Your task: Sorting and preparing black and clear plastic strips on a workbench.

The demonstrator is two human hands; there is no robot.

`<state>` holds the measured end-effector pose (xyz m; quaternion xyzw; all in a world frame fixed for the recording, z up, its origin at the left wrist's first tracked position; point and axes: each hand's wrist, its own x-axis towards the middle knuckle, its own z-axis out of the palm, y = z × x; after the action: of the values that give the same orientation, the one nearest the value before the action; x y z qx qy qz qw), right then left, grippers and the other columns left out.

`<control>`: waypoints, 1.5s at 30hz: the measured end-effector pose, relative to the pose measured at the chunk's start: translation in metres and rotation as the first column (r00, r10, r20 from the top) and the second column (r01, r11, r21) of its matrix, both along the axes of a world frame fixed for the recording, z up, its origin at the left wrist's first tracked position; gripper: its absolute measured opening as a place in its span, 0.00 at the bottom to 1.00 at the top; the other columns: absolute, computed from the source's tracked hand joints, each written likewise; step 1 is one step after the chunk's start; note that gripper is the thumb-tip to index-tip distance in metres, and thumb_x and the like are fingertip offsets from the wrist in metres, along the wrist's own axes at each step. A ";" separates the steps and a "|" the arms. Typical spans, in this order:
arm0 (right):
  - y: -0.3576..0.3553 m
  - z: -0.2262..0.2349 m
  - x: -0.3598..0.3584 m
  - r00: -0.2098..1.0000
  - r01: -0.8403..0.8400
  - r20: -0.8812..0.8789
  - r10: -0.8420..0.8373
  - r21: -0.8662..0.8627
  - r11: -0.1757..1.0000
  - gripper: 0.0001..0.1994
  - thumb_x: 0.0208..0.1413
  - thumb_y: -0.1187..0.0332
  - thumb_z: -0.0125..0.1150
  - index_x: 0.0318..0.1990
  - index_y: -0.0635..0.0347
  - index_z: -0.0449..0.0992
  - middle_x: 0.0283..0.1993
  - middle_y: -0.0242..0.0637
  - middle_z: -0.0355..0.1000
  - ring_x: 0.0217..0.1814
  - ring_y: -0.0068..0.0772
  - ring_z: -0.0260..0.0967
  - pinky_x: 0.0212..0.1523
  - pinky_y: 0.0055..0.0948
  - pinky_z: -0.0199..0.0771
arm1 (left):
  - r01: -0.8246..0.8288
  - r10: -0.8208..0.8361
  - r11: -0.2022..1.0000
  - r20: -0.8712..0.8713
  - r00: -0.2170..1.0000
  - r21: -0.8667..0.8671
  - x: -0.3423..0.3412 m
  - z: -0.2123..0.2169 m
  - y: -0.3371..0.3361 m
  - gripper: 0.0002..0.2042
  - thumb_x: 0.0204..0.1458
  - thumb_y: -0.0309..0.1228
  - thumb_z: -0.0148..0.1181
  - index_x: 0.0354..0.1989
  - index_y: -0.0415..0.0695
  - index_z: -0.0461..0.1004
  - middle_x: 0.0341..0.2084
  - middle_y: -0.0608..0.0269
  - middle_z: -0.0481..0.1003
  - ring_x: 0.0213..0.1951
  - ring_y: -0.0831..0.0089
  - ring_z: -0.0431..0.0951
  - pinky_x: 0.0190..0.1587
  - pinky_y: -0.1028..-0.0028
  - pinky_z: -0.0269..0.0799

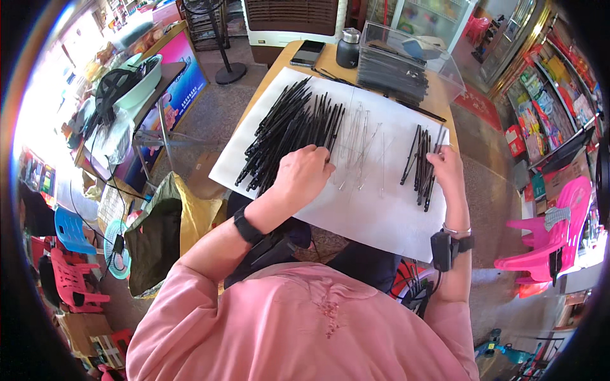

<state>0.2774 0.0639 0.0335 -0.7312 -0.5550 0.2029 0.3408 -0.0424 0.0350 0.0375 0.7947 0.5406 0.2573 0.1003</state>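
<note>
Your left hand (305, 173) rests curled on the large pile of black rods (289, 130); whether it pinches one, you cannot tell. Your right hand (448, 166) lies loosely spread against the small rod bundle (420, 164). Keep thin wires (362, 146) between hands untangled; lift singly.

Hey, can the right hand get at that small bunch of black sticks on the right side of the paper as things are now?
Probably yes. The right hand already rests at the small bunch, fingers touching the sticks, and nothing lies between them on the paper. The left hand is off at the big pile.
</note>
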 end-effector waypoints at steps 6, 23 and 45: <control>-0.016 0.006 -0.044 0.953 -0.095 0.302 0.005 0.282 0.955 0.14 0.50 0.66 0.60 0.43 0.64 0.72 0.36 0.46 0.71 0.38 0.46 0.70 0.41 0.37 0.70 | -0.021 0.020 1.000 -0.274 0.961 -0.001 0.014 -0.015 0.019 0.06 0.45 0.27 0.56 0.26 0.36 0.72 0.28 0.45 0.74 0.34 0.48 0.77 0.38 0.58 0.72; -0.021 -0.007 -0.169 0.693 -0.414 -0.652 0.308 -0.011 0.910 0.07 0.50 0.70 0.57 0.27 0.65 0.71 0.24 0.36 0.72 0.20 0.22 0.68 0.15 0.21 0.65 | 0.038 0.013 0.970 0.208 0.978 -0.241 -0.012 0.006 -0.017 0.14 0.42 0.30 0.60 0.37 0.37 0.77 0.27 0.52 0.75 0.33 0.56 0.77 0.37 0.64 0.71; -0.031 0.001 -0.159 0.593 -0.383 -0.720 0.361 0.142 0.913 0.08 0.55 0.69 0.55 0.39 0.64 0.74 0.25 0.26 0.66 0.24 0.15 0.62 0.22 0.18 0.64 | 0.311 0.152 0.829 0.722 0.675 -0.465 -0.002 -0.006 -0.009 0.08 0.52 0.25 0.56 0.36 0.33 0.74 0.22 0.63 0.74 0.24 0.79 0.76 0.25 0.78 0.71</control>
<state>0.1184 0.0331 0.0346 -0.4603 -0.5087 0.5523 0.4737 -0.0447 0.0260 0.0317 0.5828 0.4671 0.3808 0.5451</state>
